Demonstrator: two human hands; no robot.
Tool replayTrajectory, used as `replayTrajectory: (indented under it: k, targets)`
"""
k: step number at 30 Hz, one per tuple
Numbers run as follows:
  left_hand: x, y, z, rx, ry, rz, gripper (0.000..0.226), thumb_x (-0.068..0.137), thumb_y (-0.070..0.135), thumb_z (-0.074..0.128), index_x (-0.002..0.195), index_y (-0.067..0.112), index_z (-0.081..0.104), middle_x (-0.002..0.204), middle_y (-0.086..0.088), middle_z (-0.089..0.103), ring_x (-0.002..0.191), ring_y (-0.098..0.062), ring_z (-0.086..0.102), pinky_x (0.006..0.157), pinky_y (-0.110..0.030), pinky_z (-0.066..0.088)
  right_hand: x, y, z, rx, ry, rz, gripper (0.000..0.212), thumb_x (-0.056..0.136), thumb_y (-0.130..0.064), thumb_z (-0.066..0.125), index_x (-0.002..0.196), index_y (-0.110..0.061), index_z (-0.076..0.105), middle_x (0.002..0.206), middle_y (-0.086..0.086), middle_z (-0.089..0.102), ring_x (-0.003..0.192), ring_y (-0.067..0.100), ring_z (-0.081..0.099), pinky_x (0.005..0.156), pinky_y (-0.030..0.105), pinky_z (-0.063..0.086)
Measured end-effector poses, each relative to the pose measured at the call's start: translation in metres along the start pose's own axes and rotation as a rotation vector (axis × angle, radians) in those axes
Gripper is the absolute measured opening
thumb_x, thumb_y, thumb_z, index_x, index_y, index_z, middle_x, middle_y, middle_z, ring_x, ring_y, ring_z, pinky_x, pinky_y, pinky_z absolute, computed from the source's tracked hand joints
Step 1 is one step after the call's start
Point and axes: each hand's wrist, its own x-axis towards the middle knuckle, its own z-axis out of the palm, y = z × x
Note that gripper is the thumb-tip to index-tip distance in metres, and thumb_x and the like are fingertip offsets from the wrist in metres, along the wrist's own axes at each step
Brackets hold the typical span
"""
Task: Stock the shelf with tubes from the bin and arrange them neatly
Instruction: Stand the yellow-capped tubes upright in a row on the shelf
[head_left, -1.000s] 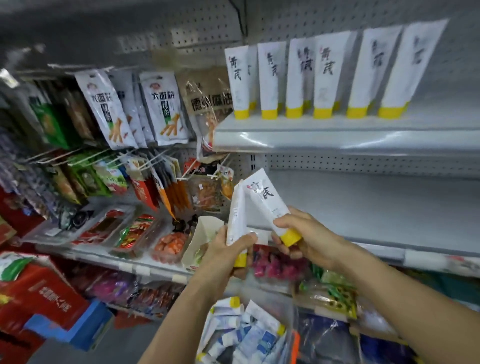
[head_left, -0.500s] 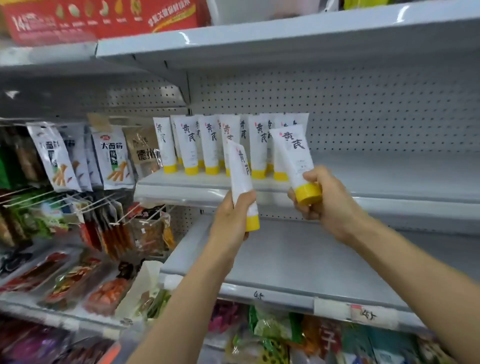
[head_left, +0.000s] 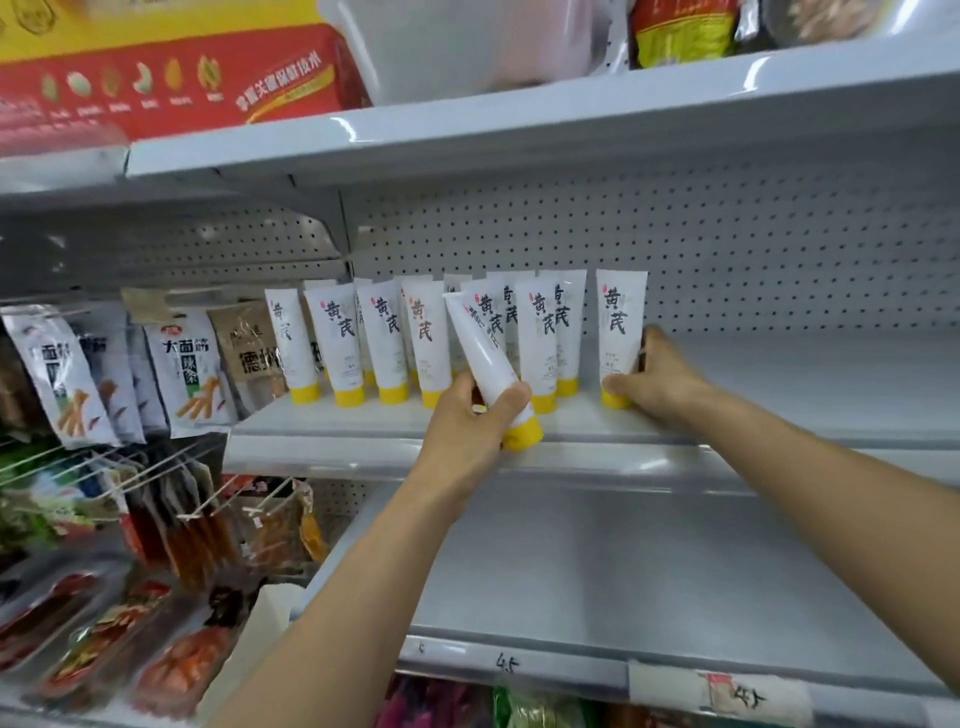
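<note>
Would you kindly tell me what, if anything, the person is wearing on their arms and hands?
Nothing worn is visible. The left hand and the right hand are ungloved, with no ring, watch or bracelet in view. The left forearm and the right forearm are bare to the picture's edge, so no sleeve shows; any sleeve would begin out of view.

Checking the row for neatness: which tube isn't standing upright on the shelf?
The tilted tube in the left hand: its yellow cap is off the shelf. The others, including the rightmost tube in the right hand, stand cap-down.
</note>
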Motion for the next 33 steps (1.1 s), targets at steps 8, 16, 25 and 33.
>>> replayTrajectory:
  k: [8,16,25,33]
  targets:
    - [0.01,0.0,0.007,0.008,-0.009,0.02,0.033,0.091,0.028,0.063,0.122,0.017,0.055,0.104,0.004,0.064,0.095,-0.011,0.062,0.084,-0.03,0.053,0.015,-0.002,0.005,-0.005,-0.007,0.028,0.057,0.084,-0.01,0.068,0.132,-0.008,0.036,0.125,0.011,0.056,0.113,0.028,0.055,0.087,0.033,0.045]
    - [0.005,0.002,0.005,0.0,-0.024,0.017,0.03,0.09,0.025,0.066,0.118,0.018,0.059,0.1,0.003,0.065,0.092,-0.016,0.063,0.084,-0.032,0.055,-0.021,-0.016,0.002,0.01,0.261,-0.032,0.049,0.087,-0.017,0.063,0.128,-0.006,0.04,0.127,0.012,0.047,0.115,0.028,0.049,0.089,0.036,0.045]
    - [-0.001,0.016,0.016,0.037,-0.106,0.04,0.024,0.089,0.023,0.067,0.11,0.011,0.065,0.086,-0.005,0.063,0.089,-0.029,0.067,0.083,-0.044,0.058,-0.075,-0.053,-0.001,0.157,-0.394,-0.243,0.026,0.078,-0.011,0.072,0.104,-0.014,0.069,0.09,0.009,0.07,0.059,0.0,0.052,0.062,0.016,0.043]
    - [-0.002,0.006,0.006,0.428,-0.092,0.188,0.043,0.09,0.038,0.061,0.13,0.023,0.054,0.095,0.008,0.058,0.083,-0.007,0.056,0.082,-0.029,0.049,-0.056,-0.035,0.001,0.097,-0.116,-0.125,0.032,0.071,-0.011,0.078,0.098,-0.012,0.062,0.095,0.005,0.071,0.09,0.021,0.069,0.084,0.039,0.056]
